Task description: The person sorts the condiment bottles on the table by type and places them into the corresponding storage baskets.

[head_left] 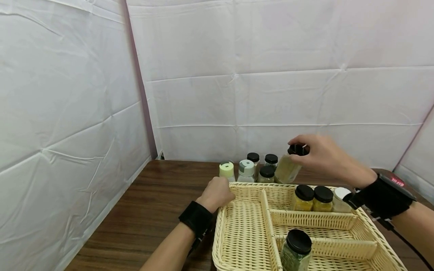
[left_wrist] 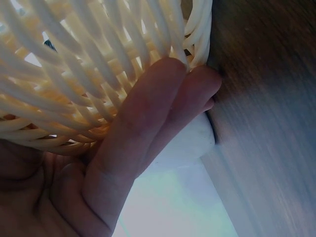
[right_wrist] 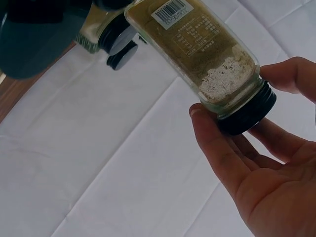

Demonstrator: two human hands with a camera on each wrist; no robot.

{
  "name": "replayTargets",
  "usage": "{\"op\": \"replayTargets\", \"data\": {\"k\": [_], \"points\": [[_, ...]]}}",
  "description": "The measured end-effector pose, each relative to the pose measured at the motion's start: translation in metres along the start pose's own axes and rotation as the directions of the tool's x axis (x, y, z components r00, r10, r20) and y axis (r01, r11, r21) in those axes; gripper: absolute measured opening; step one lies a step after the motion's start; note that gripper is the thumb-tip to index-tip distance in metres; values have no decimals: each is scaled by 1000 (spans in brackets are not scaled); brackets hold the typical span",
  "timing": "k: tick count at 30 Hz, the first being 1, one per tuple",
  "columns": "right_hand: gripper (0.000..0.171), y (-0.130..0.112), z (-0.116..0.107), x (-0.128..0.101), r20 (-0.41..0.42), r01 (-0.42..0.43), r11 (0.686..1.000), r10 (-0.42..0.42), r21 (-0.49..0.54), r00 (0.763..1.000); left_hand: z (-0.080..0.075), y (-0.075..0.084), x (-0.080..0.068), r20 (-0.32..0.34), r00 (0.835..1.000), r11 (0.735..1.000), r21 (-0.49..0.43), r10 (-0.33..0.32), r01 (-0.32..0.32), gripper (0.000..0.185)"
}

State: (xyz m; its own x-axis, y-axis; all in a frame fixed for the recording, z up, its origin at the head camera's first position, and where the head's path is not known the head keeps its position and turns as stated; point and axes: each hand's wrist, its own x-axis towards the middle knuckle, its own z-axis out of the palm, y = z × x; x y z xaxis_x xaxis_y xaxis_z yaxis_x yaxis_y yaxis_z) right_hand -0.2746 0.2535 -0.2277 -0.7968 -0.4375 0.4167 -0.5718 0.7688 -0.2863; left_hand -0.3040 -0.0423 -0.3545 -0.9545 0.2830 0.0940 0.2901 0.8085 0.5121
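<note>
My right hand (head_left: 320, 152) pinches a spice jar (head_left: 286, 169) by its black lid, tilted above the back rim of the wicker basket (head_left: 249, 226). In the right wrist view the jar (right_wrist: 197, 44) shows brownish powder and a barcode label, with thumb and fingers around the lid. My left hand (head_left: 216, 194) grips the basket's back left corner; in the left wrist view its fingers (left_wrist: 143, 113) lie along the outside of the weave. Inside the basket, a yellow jar (head_left: 303, 202), another yellow jar (head_left: 323, 203) and a white-capped jar (head_left: 341, 199) stand in the back compartment.
A jar of green herbs (head_left: 296, 252) stands at the basket's front. Behind the basket, on the dark wooden table (head_left: 152, 210), are a yellow-capped bottle (head_left: 226, 170), a grey-capped bottle (head_left: 246, 171) and several black-lidded jars (head_left: 266, 174). White cloth (head_left: 271, 75) hangs behind.
</note>
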Motion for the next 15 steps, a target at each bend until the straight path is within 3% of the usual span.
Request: {"op": "replayTargets", "data": {"k": [15], "points": [[38,-16,7,-20,57,96,994,-93,-53,994,-1,0,0,11,1000,1000,-16,11,-11,49]]}}
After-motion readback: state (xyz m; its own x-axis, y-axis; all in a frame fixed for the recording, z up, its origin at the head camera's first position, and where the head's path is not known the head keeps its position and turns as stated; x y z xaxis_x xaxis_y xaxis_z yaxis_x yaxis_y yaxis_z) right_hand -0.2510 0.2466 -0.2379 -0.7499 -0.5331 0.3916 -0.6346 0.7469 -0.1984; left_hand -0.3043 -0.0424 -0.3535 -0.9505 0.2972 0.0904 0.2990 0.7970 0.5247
